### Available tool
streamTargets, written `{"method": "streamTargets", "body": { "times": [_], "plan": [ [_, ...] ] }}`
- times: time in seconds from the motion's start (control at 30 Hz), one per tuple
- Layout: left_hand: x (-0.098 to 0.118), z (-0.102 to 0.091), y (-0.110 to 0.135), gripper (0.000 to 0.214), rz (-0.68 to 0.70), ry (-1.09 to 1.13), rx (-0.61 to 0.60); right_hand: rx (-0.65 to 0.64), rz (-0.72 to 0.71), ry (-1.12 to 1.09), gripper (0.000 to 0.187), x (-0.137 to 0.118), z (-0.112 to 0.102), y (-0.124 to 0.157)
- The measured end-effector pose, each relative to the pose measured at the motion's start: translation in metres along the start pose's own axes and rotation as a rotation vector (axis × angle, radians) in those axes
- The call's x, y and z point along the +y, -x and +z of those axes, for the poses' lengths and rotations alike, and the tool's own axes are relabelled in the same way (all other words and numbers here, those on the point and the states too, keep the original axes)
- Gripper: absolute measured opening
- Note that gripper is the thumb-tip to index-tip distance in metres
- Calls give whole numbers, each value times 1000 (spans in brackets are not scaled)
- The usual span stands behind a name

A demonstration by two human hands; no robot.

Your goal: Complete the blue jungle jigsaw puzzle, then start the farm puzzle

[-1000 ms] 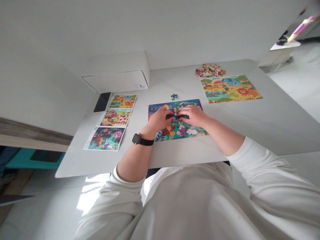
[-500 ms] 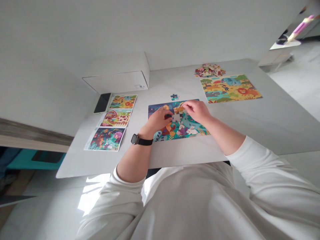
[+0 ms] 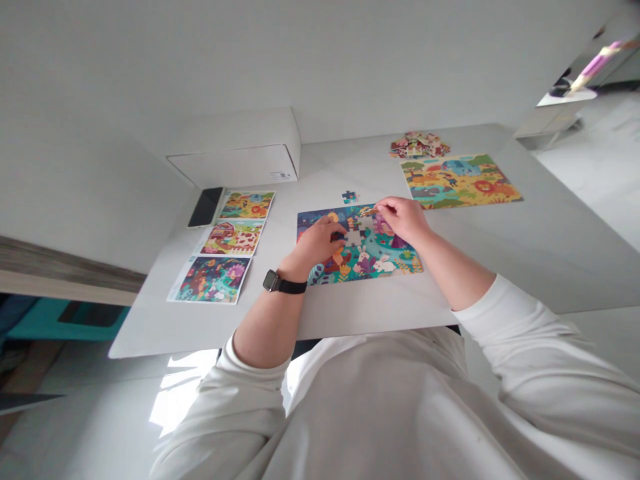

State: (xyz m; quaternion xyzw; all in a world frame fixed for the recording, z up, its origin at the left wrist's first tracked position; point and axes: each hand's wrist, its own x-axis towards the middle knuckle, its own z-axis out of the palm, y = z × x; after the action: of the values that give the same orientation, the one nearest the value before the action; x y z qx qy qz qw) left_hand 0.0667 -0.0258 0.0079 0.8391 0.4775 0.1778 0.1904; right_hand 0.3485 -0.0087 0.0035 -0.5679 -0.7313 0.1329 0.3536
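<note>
In the head view a forest jigsaw puzzle with white rabbits lies in front of me, with a pale gap near its middle. My left hand rests on the puzzle's left part, fingers apart with nothing visible between them. Pinched between thumb and fingers of my right hand is an orange-brown puzzle piece, held at the puzzle's upper edge beside the gap. A loose blue-green puzzle piece lies on the table just beyond the puzzle.
Farther right lies an assembled savanna puzzle, with a heap of puzzle pieces behind it. At left are a sheet of three pictures, a dark phone and a white box by the wall. The white table extends right.
My right hand has moved slightly right with the orange-brown puzzle piece, and more of the pale gap shows. My left hand stays on the puzzle. The view has shifted a little.
</note>
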Motion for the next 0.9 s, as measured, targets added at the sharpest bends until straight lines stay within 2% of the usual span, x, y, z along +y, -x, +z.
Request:
{"method": "streamTargets", "body": {
  "times": [0.17,0.33,0.6,0.9],
  "plan": [
    [1,-1,1,31,3,-13,-10,1,-26,-52,18,0,1,0],
    [1,-1,1,32,13,-23,-13,-69,-80,-160,7,7,9,-1],
    [-3,2,1,33,16,-25,-7,-132,-88,-236,6,12,14,0],
    [0,0,2,32,18,-30,-17,-168,-163,-158,9,8,9,0]
  ]
}}
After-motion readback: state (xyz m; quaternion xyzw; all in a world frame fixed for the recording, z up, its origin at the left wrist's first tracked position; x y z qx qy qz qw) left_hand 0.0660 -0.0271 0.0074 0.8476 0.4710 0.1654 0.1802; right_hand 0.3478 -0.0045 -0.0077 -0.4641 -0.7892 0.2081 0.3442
